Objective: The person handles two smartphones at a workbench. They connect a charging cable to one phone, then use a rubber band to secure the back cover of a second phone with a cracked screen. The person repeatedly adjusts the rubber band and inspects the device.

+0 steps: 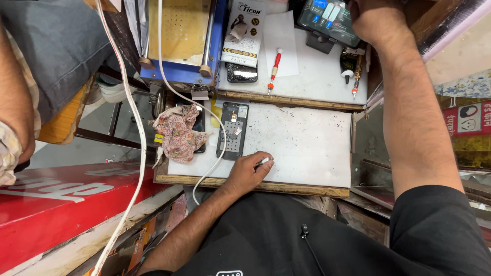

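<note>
Left hand: your left hand [251,171] rests on the near part of the white worktop [312,148], fingers curled shut around a small pale part [264,161] pinched at the fingertips; what the part is, you cannot tell at this size. The heel of the hand sits on the board, which likely steadies the pinch.

Right hand: your right hand [376,20] reaches up and away to the far shelf, at the edge of a dark device with blue and white buttons [327,18]. Its fingers are cut off by the frame edge, so you cannot tell whether it is open or closed on anything.

Opened phone: a phone with its back cover off [232,131] lies flat just left of your left hand, near but not touching it, its inside facing up, probably so the parts stay reachable.

Cable: a white cable [217,120] runs down from above, crosses beside the phone and drops over the worktop's near edge.

Cloth: a crumpled floral cloth [178,134] lies left of the phone, partly over a dark slab.

Far shelf: a red-handled screwdriver [274,66] lies on a sheet of white paper, and another screwdriver [355,76] lies to the right, both well apart from the phone.
</note>
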Motion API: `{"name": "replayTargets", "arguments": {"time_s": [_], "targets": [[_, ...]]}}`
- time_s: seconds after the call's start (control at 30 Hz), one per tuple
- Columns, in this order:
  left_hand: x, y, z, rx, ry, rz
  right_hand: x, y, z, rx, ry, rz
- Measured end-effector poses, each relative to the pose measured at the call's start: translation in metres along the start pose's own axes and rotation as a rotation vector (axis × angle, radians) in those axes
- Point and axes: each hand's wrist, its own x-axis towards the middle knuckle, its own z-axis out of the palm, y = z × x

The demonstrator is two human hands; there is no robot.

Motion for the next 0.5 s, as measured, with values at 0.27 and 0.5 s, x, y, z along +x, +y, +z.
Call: {"name": "replayTargets", "arguments": {"time_s": [0.27,0.5], "targets": [[0.003,0.004,0.001,-0.146,-0.032,-0.004,-0.014,-0.012,0.004,-0.043,0.076,-0.061],[0.017,0.035,0.007,-0.429,-0.113,0.024,-0.013,0.009,0.016,0.062,0.26,-0.034]]}}
